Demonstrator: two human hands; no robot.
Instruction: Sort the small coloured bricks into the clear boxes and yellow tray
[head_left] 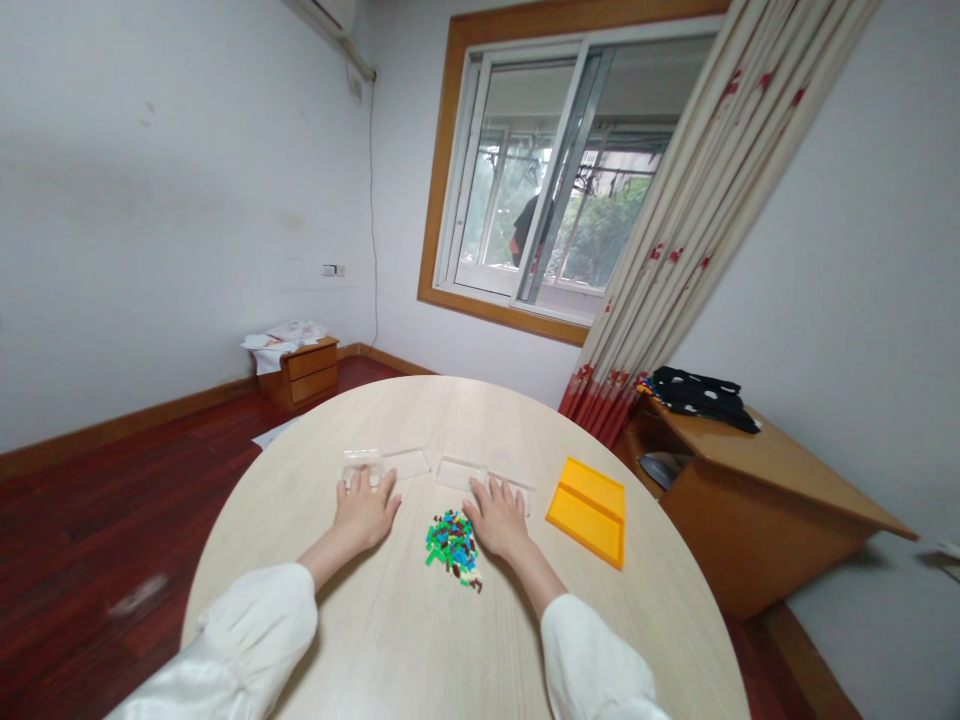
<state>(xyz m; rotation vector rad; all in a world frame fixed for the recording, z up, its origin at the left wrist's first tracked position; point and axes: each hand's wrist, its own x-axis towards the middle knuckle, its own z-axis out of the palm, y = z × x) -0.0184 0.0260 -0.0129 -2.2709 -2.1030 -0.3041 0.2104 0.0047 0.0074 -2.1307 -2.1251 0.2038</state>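
My left hand [365, 512] rests with fingers spread, its fingertips at a small clear plastic box [361, 458] on the left. Beside that box lies a second clear one [406, 463]. My right hand [498, 514] is also spread, its fingertips touching or just over the near edges of two more clear boxes [460, 471], one partly hidden by the fingers. Between my hands, nearer to the right one, is a loose pile of tiny building bricks [453, 545] in green, blue, brown and pale yellow. Neither hand grips anything.
An open yellow tray [587, 512] with two sections lies right of my right hand. All this is on a round pale wooden table [390, 640]. A wooden desk [780, 480] with dark cloth stands at right, a small drawer cabinet [313, 372] at far left. A person [525, 230] shows through the window.
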